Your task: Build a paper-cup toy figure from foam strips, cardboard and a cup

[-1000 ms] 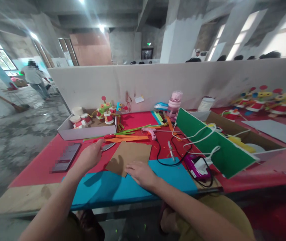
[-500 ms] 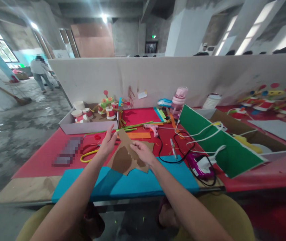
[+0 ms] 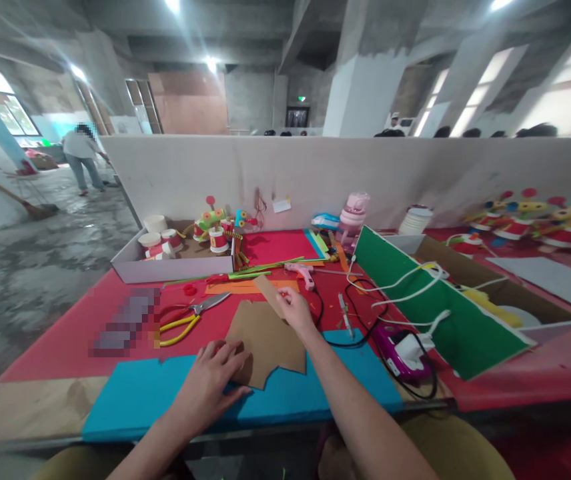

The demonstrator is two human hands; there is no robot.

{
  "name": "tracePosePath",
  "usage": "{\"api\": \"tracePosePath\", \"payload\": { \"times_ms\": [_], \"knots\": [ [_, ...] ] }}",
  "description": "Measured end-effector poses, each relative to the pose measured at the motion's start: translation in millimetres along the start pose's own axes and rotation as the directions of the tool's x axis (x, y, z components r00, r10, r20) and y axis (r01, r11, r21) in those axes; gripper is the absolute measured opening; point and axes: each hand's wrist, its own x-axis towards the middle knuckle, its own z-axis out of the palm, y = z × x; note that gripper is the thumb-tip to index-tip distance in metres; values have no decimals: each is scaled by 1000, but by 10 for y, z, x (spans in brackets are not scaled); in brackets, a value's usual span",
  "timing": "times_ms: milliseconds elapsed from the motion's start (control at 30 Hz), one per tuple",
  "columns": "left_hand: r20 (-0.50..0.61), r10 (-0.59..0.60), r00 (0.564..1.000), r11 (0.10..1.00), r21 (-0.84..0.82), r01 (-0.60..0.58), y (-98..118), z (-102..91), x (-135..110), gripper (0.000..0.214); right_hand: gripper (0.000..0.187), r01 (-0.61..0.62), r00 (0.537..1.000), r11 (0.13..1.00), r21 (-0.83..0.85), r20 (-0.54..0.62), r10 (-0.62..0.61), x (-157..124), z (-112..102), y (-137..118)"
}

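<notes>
My right hand pinches a narrow strip of brown cardboard, lifted at a slant over a larger piece. That larger, irregularly cut cardboard piece lies on a blue sheet at the table's front. My left hand rests with fingers spread at the piece's left edge, palm down, fingertips on or beside the cardboard. Just left of the cardboard lie yellow-handled scissors, blades pointing away to the right.
A pink glue gun and a white pen-like tool lie behind. A purple power strip with cords sits right, beside a green board. A white box with paper cups stands back left. A person bends over beyond the table.
My left hand has dropped from above the scissors to the cardboard's left edge. The strip in my right hand has come away from the larger piece's surface. The view has tilted up slightly.
</notes>
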Motion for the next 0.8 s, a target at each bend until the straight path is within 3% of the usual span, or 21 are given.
{"api": "tracePosePath", "payload": {
  "times_ms": [133, 367, 500, 600, 700, 800],
  "knots": [
    [42, 31, 999, 999, 10, -31, -7, -92, 8, 45, 28, 37, 999, 998, -51, -30, -38, -50, 40, 41],
    [-15, 1, 1000, 994, 106, 1, -127, -41, 87, 50, 25, 140, 988, 987, -81, 70, -134, 49, 75, -54],
    [-52, -52, 997, 983, 175, 60, -62, -2, 89, 47, 25, 237, 969, 968, -77, 96, -229, 153, -28, -100],
    [-68, -103, 992, 973, 201, 115, 32, 15, 89, 50, 24, 238, 969, 963, -126, 98, -227, 258, -94, -75],
    [-56, -91, 994, 980, 174, 100, 61, -23, 88, 48, 24, 215, 977, 944, -252, 64, -205, 370, -114, -41],
    [-62, -71, 996, 990, 118, 78, -149, -215, 146, 33, 28, 198, 971, 907, -371, -50, -232, 439, -102, -25]
  ]
}}
